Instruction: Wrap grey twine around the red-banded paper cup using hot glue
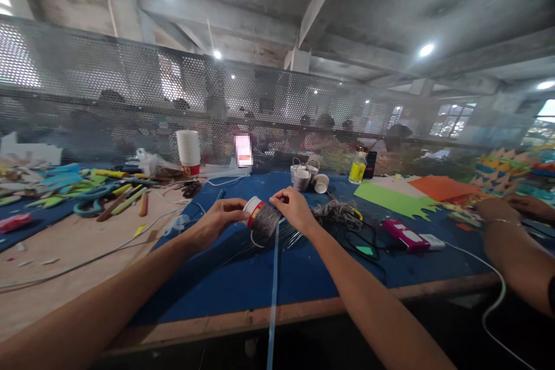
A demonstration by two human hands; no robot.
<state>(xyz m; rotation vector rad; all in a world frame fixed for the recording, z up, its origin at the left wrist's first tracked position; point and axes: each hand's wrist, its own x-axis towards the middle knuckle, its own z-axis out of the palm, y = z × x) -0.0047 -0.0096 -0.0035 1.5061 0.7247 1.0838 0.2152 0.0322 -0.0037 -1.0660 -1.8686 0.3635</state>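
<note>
My left hand grips a paper cup by its white rim, with the thumb and fingers closed on it. The cup lies tilted on its side, and grey cord is wound around its lower part below a red band. At the cup's base, my right hand has its fingertips pinched together; what is between them is too small to make out. A light blue strip runs from beside the cup down over the table's front edge. Behind my right wrist lies a loose bundle of grey cord.
Small cups and a yellow-labelled bottle stand at the back of the blue table mat. Stacked paper cups, scissors and knives are left. A pink device, green paper and another person's arm are right.
</note>
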